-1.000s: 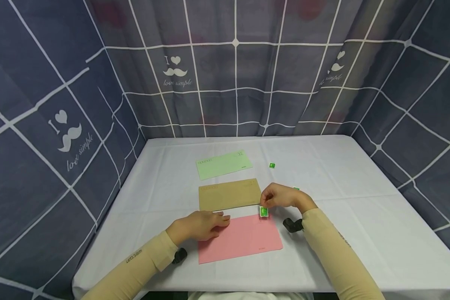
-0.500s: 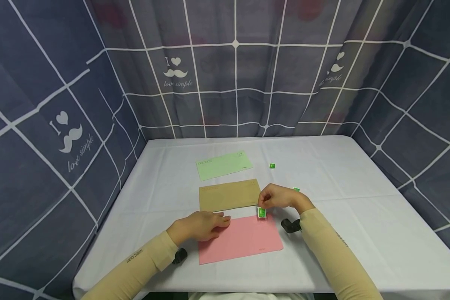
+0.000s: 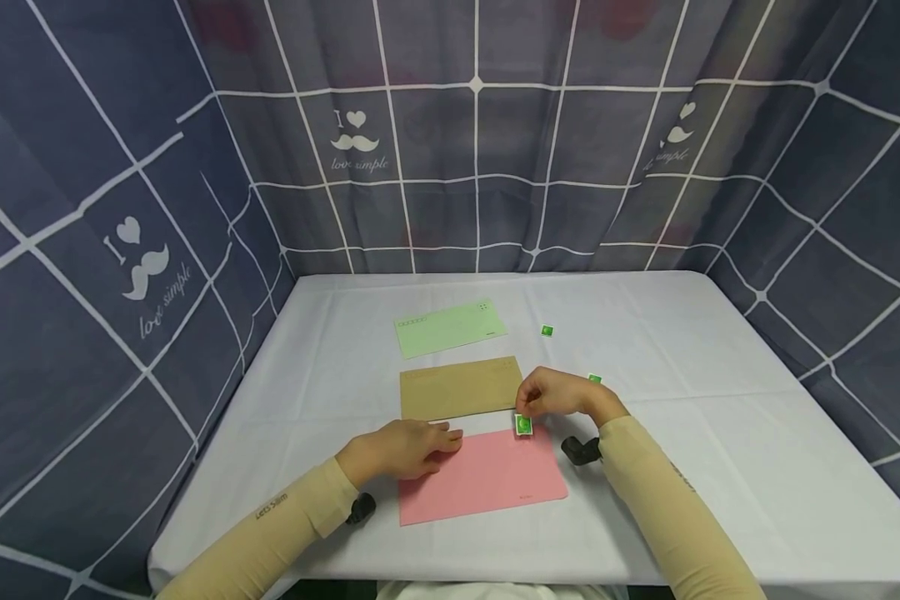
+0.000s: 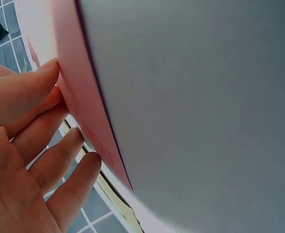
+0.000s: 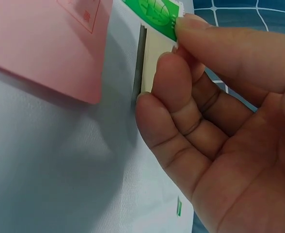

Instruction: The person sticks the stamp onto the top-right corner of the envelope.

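Observation:
In the head view a pink envelope (image 3: 487, 479) lies nearest the person. The left hand (image 3: 405, 450) rests on its left part, fingers extended; the left wrist view shows the fingertips (image 4: 91, 162) touching the pink paper. Over the envelope's upper right corner, the right hand (image 3: 555, 392) pinches a green postage stamp (image 3: 523, 425) with a white border. In the right wrist view, thumb and index finger hold the stamp (image 5: 157, 12) by its edge, apart from the pink paper, whose printed red box is close by.
A brown envelope (image 3: 461, 389) lies behind the pink one, and a light green envelope (image 3: 450, 328) farther back. One green stamp (image 3: 547, 331) lies at the back right; another stamp (image 3: 595, 378) is partly hidden behind the right hand. Dark curtains (image 3: 435, 167) surround the white table (image 3: 690, 333).
The right hand with the stamp has shifted slightly left over the pink envelope's corner, then stayed nearly still. The left hand has held its place on the envelope.

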`<act>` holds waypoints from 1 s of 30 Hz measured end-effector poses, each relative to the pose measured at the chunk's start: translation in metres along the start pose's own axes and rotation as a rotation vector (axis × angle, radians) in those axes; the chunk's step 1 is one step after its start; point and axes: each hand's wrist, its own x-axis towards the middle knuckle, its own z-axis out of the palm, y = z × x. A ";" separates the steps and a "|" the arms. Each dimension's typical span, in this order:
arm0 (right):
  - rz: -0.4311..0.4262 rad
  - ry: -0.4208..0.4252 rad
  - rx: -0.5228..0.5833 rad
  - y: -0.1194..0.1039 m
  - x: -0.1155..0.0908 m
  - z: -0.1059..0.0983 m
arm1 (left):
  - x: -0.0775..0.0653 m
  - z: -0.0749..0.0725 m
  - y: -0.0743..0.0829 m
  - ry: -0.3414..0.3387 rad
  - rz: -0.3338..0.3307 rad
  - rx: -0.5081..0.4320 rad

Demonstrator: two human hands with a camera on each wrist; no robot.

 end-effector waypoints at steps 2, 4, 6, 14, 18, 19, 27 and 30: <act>-0.001 -0.003 0.001 0.000 0.000 0.001 | 0.000 0.001 0.000 -0.003 -0.001 0.004; -0.001 -0.006 0.001 0.000 0.001 0.002 | 0.001 0.002 0.000 -0.007 -0.005 0.006; -0.003 -0.009 0.002 0.001 0.001 0.003 | 0.000 0.003 0.000 -0.010 -0.007 0.011; -0.004 -0.009 -0.022 -0.001 0.004 0.004 | 0.001 0.003 0.000 0.002 0.008 0.011; 0.002 -0.011 -0.024 -0.004 0.005 0.004 | 0.003 0.003 -0.001 -0.003 0.006 0.010; 0.004 -0.013 -0.025 -0.004 0.005 0.005 | 0.003 0.004 -0.002 -0.005 0.004 0.013; -0.005 -0.023 -0.041 -0.003 0.008 0.007 | 0.002 0.002 -0.001 -0.006 -0.009 0.008; -0.012 -0.025 -0.038 -0.002 0.009 0.006 | 0.002 0.000 0.000 -0.007 -0.010 0.004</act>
